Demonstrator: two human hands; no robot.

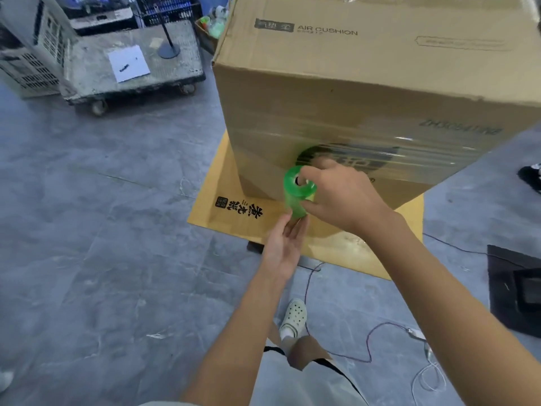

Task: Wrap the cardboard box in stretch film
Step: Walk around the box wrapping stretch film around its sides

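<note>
A large cardboard box (366,92) marked AIR CUSHION stands on a flat cardboard sheet (231,212) on the floor. Clear stretch film (415,153) bands its lower front face. A green roll of stretch film (295,194) stands upright by the box's near corner. My right hand (342,197) grips the roll's top, with a finger at the core hole. My left hand (284,244) supports the roll's lower end from below with nearly straight fingers.
A wheeled flat cart (131,68) with a white sheet and a black stand sits at the back left. Cables (369,344) run over the grey floor by my white shoe (294,316). A black mat (515,285) lies at the right, and another person's shoe (531,175) is beyond it.
</note>
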